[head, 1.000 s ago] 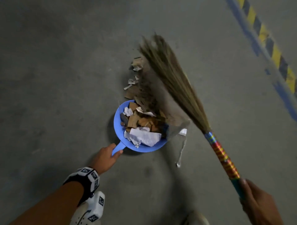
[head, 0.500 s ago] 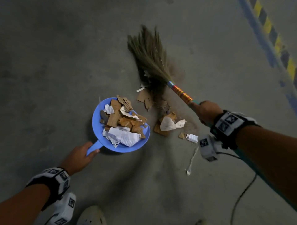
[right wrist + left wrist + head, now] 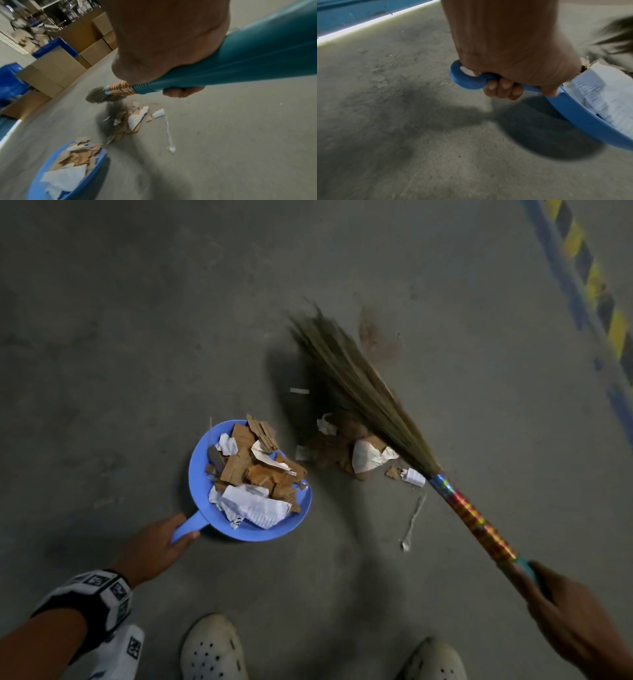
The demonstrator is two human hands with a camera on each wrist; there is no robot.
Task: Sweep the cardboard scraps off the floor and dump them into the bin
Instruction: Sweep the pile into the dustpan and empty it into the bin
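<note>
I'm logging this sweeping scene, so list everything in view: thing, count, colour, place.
dustpan: one, blue, on the floor, heaped with scraps
scraps in pan: many, brown and white
loose scraps: a small pile, brown and white, right of the pan, under the bristles
broom: one, straw head, striped and teal handle
white strip: one, on the floor
cardboard boxes: several, brown, far side
shoes: two, white
left hand: grips the pan's handle
right hand: grips the broom

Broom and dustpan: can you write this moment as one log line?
left hand grips dustpan | right hand grips broom | scrap pile on floor
</note>
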